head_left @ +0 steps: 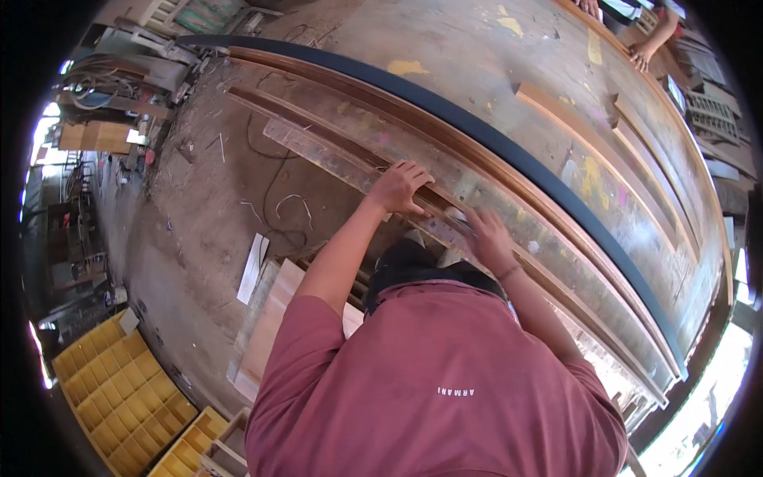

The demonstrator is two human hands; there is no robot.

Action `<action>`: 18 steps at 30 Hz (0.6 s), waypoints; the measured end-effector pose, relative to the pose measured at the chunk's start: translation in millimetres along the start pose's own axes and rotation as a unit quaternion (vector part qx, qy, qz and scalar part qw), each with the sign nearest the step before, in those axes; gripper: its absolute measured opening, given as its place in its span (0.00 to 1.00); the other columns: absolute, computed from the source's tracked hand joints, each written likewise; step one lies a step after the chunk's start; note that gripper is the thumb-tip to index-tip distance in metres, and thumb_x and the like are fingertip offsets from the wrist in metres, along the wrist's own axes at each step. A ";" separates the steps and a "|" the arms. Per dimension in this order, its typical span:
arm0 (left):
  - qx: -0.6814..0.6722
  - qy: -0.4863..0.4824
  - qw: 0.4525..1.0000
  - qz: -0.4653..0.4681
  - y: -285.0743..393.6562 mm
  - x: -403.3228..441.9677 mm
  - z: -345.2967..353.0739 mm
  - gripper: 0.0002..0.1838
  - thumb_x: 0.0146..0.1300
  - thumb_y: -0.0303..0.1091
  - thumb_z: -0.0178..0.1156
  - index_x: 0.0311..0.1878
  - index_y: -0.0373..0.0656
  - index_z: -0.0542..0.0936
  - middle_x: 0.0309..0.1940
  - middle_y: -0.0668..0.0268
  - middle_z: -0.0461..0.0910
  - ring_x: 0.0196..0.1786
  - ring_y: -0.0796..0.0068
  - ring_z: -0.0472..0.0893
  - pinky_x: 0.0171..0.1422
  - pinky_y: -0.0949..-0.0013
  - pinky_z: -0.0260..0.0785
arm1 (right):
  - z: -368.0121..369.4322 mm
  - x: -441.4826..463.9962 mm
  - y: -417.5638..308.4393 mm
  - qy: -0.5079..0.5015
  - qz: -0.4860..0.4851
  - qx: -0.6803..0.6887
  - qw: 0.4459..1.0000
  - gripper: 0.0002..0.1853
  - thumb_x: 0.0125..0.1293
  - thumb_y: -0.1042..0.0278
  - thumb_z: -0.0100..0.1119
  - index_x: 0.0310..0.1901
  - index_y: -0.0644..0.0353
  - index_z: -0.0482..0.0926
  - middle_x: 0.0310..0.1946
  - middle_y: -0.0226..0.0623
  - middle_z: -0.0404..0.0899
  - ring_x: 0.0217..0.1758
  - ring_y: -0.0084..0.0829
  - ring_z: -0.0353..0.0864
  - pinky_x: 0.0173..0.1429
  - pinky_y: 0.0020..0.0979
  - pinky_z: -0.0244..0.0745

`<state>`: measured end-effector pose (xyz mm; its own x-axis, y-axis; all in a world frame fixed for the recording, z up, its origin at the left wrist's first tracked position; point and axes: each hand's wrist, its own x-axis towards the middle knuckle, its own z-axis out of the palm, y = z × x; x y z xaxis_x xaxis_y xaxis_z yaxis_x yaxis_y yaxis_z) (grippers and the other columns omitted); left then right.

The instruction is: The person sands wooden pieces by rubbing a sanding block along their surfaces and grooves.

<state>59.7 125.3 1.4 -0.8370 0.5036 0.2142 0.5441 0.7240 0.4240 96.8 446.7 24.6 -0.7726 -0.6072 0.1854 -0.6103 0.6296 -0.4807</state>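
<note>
A long brown wooden strip lies along the near side of the paint-stained workbench, running diagonally under both hands. My left hand grips it near the middle, fingers over the far side and thumb on the near side. A short way to the right, my right hand is at the same strip, its fingers bent and smeared by motion. A small pale, shiny thing shows at those fingertips; its kind is unclear.
Beyond the strip lie a long dark blue-black bar and more wooden strips on the stained bench. Another person's hand rests at its far edge. Yellow compartment trays stand lower left; a cord lies on the floor.
</note>
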 end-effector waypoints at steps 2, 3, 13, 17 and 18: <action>-0.013 0.012 1.000 -0.017 5.2 0.6 2.8 0.44 0.40 0.57 0.89 0.62 0.51 0.85 0.57 0.64 0.85 0.66 0.55 0.81 0.77 0.48 0.71 | 15.4 30.0 -8.2 -0.016 -0.015 0.025 0.999 0.19 0.64 0.69 0.71 0.56 0.57 0.82 0.48 0.46 0.80 0.57 0.52 0.82 0.63 0.50 0.80; -0.009 -0.003 1.000 -0.024 4.3 -0.9 2.8 0.44 0.40 0.57 0.89 0.62 0.51 0.85 0.57 0.64 0.85 0.67 0.55 0.81 0.78 0.48 0.71 | 14.9 33.5 -13.8 -0.029 -0.013 0.021 0.999 0.18 0.65 0.69 0.71 0.56 0.57 0.82 0.48 0.46 0.80 0.56 0.52 0.82 0.62 0.50 0.80; -0.009 -0.046 0.999 0.026 -33.3 -1.1 -17.2 0.38 0.45 0.60 0.86 0.58 0.52 0.86 0.54 0.64 0.85 0.63 0.58 0.82 0.73 0.52 0.70 | 17.9 35.4 -14.4 -0.042 0.019 0.030 0.998 0.20 0.69 0.68 0.72 0.61 0.57 0.82 0.47 0.48 0.77 0.55 0.55 0.80 0.60 0.52 0.80; -0.015 -0.040 0.997 0.070 -60.2 0.0 -28.0 0.38 0.47 0.64 0.84 0.56 0.51 0.86 0.53 0.64 0.85 0.61 0.59 0.82 0.70 0.53 0.71 | 37.8 91.8 -50.6 -0.038 0.017 0.050 0.998 0.21 0.68 0.69 0.72 0.61 0.58 0.82 0.46 0.48 0.77 0.55 0.55 0.80 0.60 0.51 0.80; -0.019 -0.039 0.996 0.078 -68.1 -2.5 -31.1 0.38 0.47 0.64 0.84 0.56 0.50 0.86 0.53 0.64 0.85 0.61 0.58 0.82 0.70 0.53 0.71 | 33.9 87.3 -48.9 -0.042 0.023 0.037 0.998 0.20 0.68 0.69 0.72 0.61 0.58 0.82 0.45 0.48 0.77 0.55 0.55 0.80 0.60 0.51 0.80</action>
<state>22.9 60.1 -0.7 -0.7347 0.6447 0.2112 0.6632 0.6171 0.4236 65.1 346.5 35.2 -0.7807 -0.6183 0.0905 -0.5571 0.6231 -0.5490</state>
